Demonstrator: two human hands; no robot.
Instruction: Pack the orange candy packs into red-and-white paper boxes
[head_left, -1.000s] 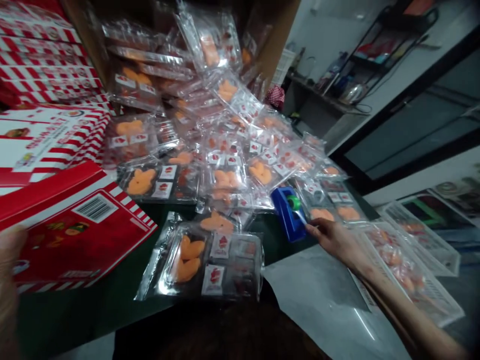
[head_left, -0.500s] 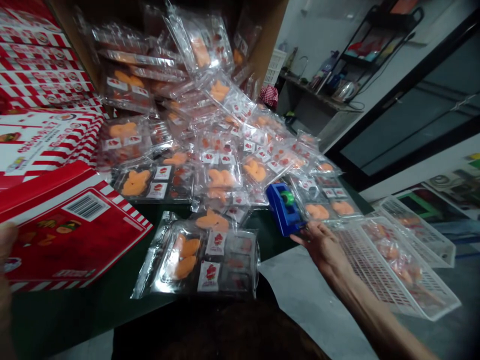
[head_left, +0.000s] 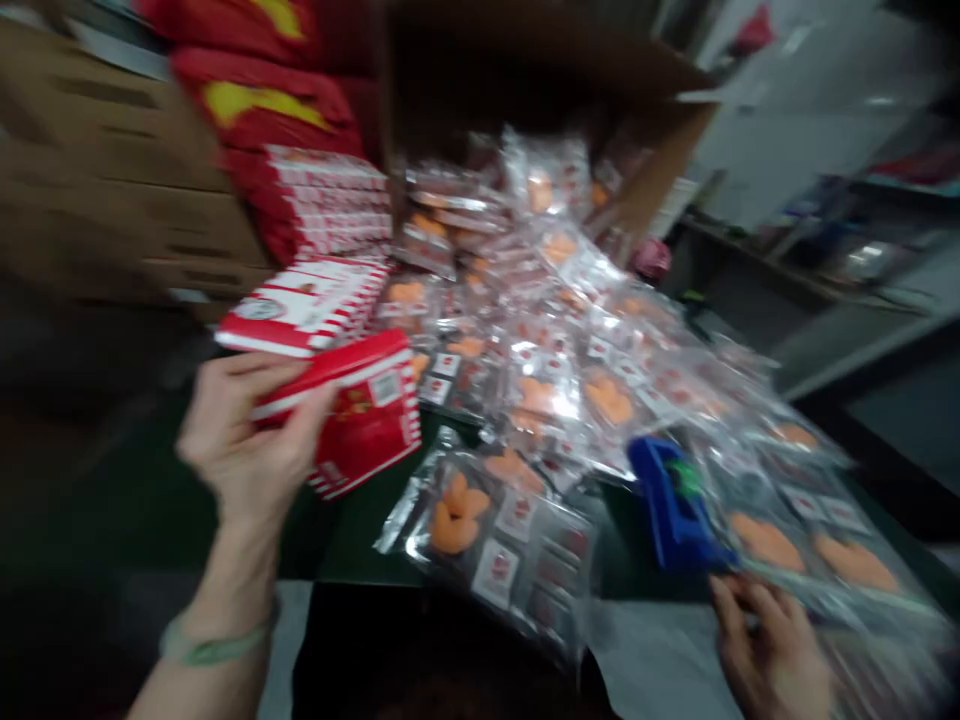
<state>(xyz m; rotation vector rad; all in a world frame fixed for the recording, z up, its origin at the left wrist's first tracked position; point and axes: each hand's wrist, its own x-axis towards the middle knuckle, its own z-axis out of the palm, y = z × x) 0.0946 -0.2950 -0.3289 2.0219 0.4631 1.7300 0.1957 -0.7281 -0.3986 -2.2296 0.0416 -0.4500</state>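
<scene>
My left hand [head_left: 251, 425] is closed around a red box [head_left: 364, 425] with white stripes and a barcode, holding it tilted above the green table. At the near end of a blue tape dispenser [head_left: 675, 505] with a green core, the fingers of my right hand [head_left: 772, 640] are pinched together. What lies between them is blurred; it may be the end of the tape. A clear sealed pack [head_left: 499, 550] with an orange piece, white sachets and dark compartments lies in front of me, over the table's near edge.
A heap of similar clear packs [head_left: 540, 340] spills from an open cardboard box [head_left: 660, 140]. Striped boxes [head_left: 337, 205] are stacked at the left, near red bags [head_left: 277, 110] and brown cartons [head_left: 135, 190]. A counter [head_left: 795, 260] stands at the far right.
The view has swung left, bringing my whole left hand into sight with the red box. My right hand stays at the dispenser's near end, now slightly lower than the dispenser.
</scene>
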